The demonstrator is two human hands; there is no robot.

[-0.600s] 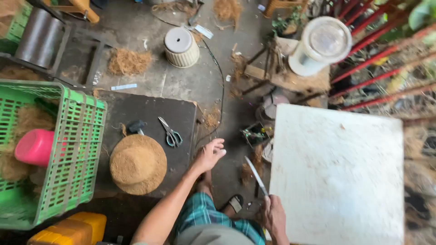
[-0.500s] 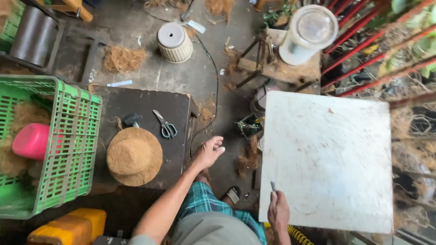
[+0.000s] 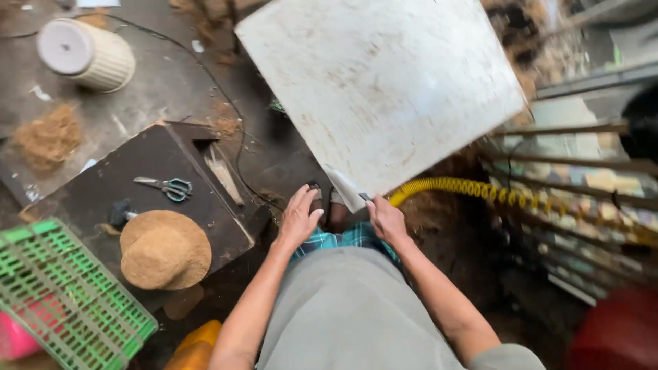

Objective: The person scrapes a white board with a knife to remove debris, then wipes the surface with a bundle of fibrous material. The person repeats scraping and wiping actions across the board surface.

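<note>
Right hand is closed on a thin grey blade, likely a knife, gripped at the dark handle end; the blade lies against the near corner of the white board. Left hand is open, fingers spread loosely, holding nothing, hovering just beside the blade tip and the board corner, above a sandalled foot.

Risks, as judged:
- Left fingers could be cut if the blade slips off the board edge; the empty hand is close to the tip.
- The foot sits right under the blade, so a dropped blade would land there.
- The board appears tilted with no visible support, so it may shift if pushed.

Blade: flat, pale, narrow, partly lost against the board; edge condition cannot be told.
Board: large, square, white, scuffed and stained, filling the top centre.

Nearby: a yellow ribbed hose runs right from the board corner. On the left, a dark low table carries scissors and a round coir dome. A green plastic crate is at lower left, a white ribbed pot at upper left.
</note>
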